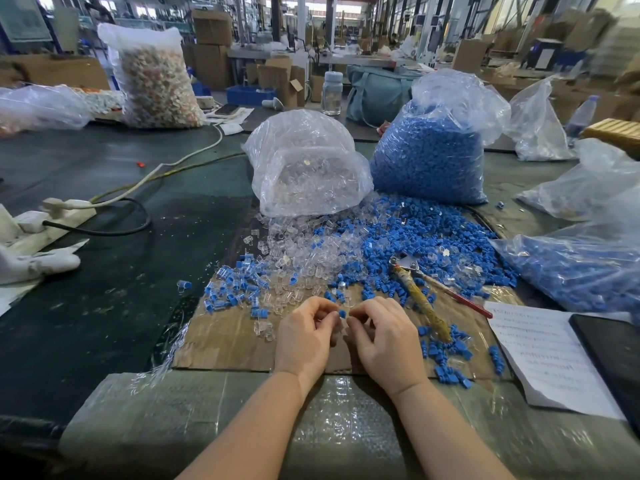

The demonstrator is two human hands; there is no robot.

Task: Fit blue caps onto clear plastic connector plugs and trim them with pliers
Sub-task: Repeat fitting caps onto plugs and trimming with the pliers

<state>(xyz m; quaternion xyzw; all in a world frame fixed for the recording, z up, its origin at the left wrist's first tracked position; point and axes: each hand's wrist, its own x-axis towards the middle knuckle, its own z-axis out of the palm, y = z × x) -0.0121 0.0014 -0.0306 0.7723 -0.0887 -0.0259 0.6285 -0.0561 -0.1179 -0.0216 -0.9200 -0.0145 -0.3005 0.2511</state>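
Observation:
My left hand (304,336) and my right hand (384,336) meet over a cardboard sheet (225,341), fingers curled. Between their fingertips shows a small blue cap (342,313); my right hand pinches it, and my left hand appears to pinch a clear plug that its fingers mostly hide. Loose clear plugs (298,261) and loose blue caps (415,237) are heaped just beyond the hands. Assembled blue-and-clear pieces (232,289) lie to the left. The pliers (420,289), one handle wrapped and one red, lie to the right of my hands.
A bag of clear plugs (308,174) and a bag of blue caps (433,157) stand behind the heap. More bags sit at right (581,268). A printed paper (547,355) and dark tablet (613,358) lie at right. A power strip with cables (65,211) lies at left.

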